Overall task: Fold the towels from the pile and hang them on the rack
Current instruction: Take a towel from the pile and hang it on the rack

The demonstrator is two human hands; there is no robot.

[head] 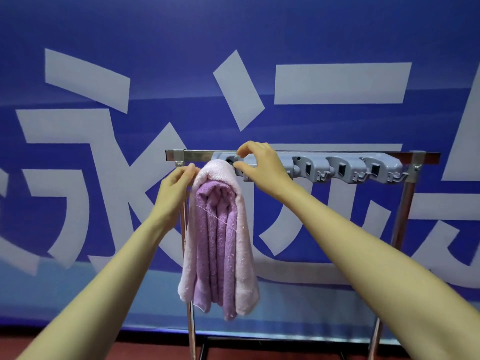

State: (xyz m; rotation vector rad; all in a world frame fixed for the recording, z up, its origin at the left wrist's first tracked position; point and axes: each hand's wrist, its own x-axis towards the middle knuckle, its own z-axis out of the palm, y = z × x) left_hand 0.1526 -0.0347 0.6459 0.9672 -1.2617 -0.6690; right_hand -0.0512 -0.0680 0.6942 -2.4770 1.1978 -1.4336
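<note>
Two bare forearms reach up from the lower corners to a metal rack (197, 154) in front of a blue banner (337, 35). One grey holder strip (345, 168) is fixed along the rack's top bar, with three free clips showing to the right of the hands. Two towels hang together from its leftmost clip: one pink towel (242, 224) on the outside and one purple towel (217, 229) bunched inside it. The left hand (174, 187) is at the pink towel's upper left edge, thumb tip touching the cloth and fingers curled; I cannot tell whether it holds anything. The right hand (262, 165) pinches the strip above the towels, forefinger on top and thumb beneath.
</note>
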